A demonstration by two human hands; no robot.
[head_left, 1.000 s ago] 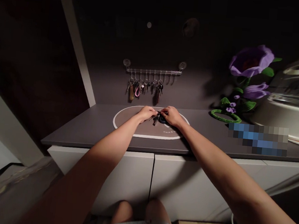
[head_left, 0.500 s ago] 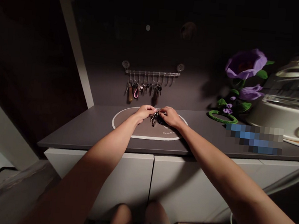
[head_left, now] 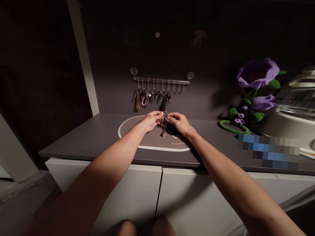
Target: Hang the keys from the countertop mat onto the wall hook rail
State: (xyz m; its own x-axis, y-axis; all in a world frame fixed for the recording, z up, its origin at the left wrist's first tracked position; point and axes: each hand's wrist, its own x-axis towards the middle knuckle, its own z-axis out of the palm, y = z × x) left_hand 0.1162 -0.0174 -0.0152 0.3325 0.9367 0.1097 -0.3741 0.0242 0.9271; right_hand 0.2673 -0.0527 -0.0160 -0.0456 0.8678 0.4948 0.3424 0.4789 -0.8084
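Both my hands meet over an oval grey mat (head_left: 133,138) with a white border on a dark countertop (head_left: 88,141). My left hand (head_left: 152,119) and my right hand (head_left: 179,122) each pinch a bunch of keys (head_left: 164,121) on a ring, held a little above the mat, with a dark fob hanging at the right hand. On the wall just behind hangs a metal hook rail (head_left: 161,80) carrying several key bunches (head_left: 151,97).
A purple fabric flower (head_left: 258,74) with green leaves stands at the right on the counter. A large white appliance (head_left: 304,113) sits at the far right. White cabinet doors (head_left: 138,198) are below the counter. My knees show at the bottom.
Both hands have lifted the key bunch slightly off the mat and towards the wall rail. The camera view has tilted down a little.
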